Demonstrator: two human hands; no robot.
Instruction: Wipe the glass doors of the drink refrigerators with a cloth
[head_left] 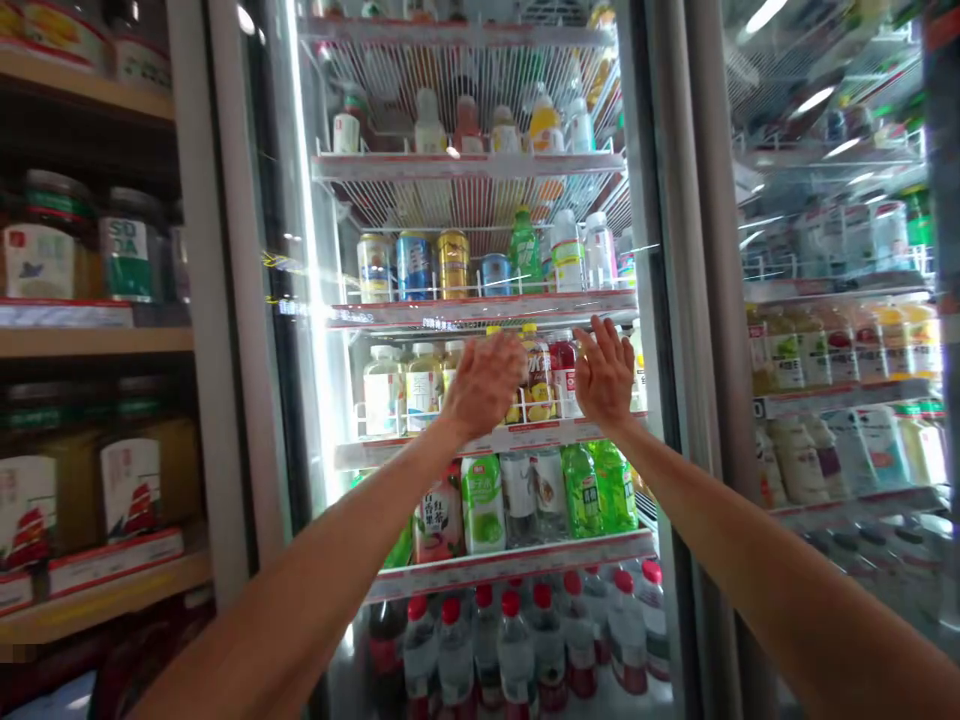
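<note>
Both arms stretch out toward a lit drinks fridge. My left hand (486, 382) is slightly blurred, its fingers extended with nothing in them. It hides part of the row of bottles on the fourth shelf. To its right, my right hand (606, 375) has its fingers spread and is empty. Between the hands stand a yellow-capped bottle (537, 375) and a dark red bottle (562, 370). Pale bottles with white labels (384, 390) are left of my left hand. Whether either hand touches a bottle or the door glass, I cannot tell.
Cans (454, 265) and a green bottle (525, 250) fill the shelf above. Below are green cartons (484, 505) and several red-capped water bottles (514, 640). Door frames (701, 300) run along the right. Jars (52, 235) line wooden shelves at left; another drinks fridge stands right.
</note>
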